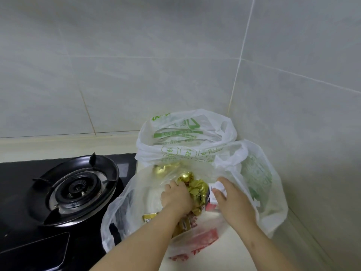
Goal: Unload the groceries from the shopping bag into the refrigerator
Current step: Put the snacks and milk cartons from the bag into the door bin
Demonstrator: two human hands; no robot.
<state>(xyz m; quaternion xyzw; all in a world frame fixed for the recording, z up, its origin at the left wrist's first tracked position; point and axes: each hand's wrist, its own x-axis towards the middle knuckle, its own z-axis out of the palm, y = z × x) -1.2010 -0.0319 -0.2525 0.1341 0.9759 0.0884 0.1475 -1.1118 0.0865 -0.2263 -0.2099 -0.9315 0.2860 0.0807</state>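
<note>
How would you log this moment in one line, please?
phase: unloading | shopping bag: open | left hand: grips gold-wrapped sweets | right hand: pinches carton

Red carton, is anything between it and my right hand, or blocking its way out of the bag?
Nothing visible. The right hand grips the carton by its white top, and the bag gapes open above it. The left hand grips gold packets beside it. The refrigerator is out of view.

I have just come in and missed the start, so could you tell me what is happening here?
A person has both hands inside a white shopping bag on the counter beside the gas stove. The left hand grips a bunch of gold-wrapped packets; the right hand holds a red and white carton by its top. Both items are inside the bag.
</note>
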